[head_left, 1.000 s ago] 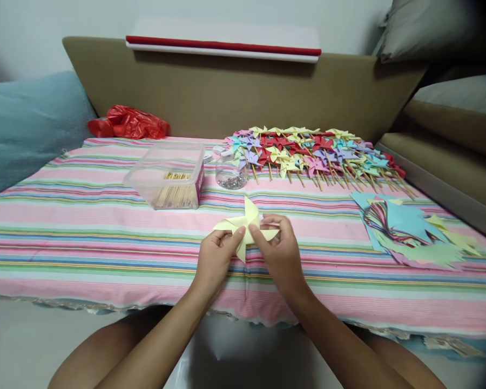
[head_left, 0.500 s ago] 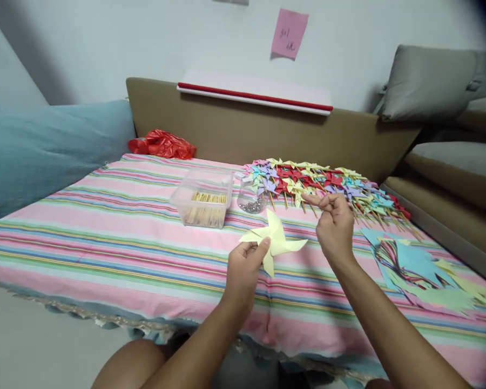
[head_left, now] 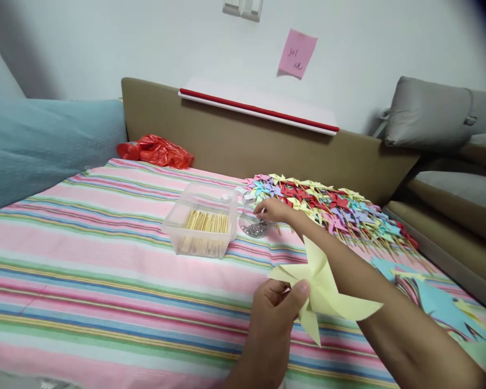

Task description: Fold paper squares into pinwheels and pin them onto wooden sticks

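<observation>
**Right hand at the pin jar**

Right hand [head_left: 272, 209] fingertips pinch together over small clear jar of silver pins [head_left: 252, 223], 12 o'clock of left hand [head_left: 276, 307], which pinches folded pale-yellow paper pinwheel [head_left: 323, 289] at centre. Lift one pin only; hold centre fold tight.

The head camera looks forward and down, close over the striped bedspread [head_left: 105, 259].

One legible marking is present. A pink sticky note [head_left: 297, 53] is fixed to the white wall [head_left: 146, 43] above the bed's headboard. It carries handwritten figures that read "301", with a second line of smaller handwritten marks beneath that is too small to decipher. Nothing else in view bears readable text, labels or brand names.
</observation>
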### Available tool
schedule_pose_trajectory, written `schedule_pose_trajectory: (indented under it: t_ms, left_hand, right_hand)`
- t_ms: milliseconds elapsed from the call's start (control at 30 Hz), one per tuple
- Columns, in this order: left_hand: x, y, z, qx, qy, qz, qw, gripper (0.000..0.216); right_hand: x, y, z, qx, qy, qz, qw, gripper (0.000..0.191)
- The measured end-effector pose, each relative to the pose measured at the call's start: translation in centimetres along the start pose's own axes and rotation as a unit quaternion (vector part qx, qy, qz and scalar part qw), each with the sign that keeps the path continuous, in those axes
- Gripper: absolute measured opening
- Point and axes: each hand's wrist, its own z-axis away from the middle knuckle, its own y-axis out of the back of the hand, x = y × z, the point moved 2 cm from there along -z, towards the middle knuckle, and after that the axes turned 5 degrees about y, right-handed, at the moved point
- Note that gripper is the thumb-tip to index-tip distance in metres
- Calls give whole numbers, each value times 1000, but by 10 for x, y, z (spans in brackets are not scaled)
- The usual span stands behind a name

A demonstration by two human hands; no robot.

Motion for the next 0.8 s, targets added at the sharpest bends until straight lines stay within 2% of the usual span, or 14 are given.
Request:
schedule_pose_trajectory:
  t_ms: [133, 267, 467, 800]
  left_hand:
    - [8, 6, -9, 8, -2, 16, 1000, 37]
    - [7, 12, -18, 9, 3, 32, 999, 40]
    - [5, 12, -22, -9, 7, 38, 999, 36]
    - [11, 15, -20, -13, -6, 56, 998, 36]
  right_hand:
    - [-1, -16, -18, -87, -5, 27, 996, 27]
    - [2, -27, -23, -131, -16, 48, 990, 27]
    - [6, -33, -24, -153, -21, 72, 985, 28]
    - [2, -36, -24, -150, -22, 111, 982, 29]
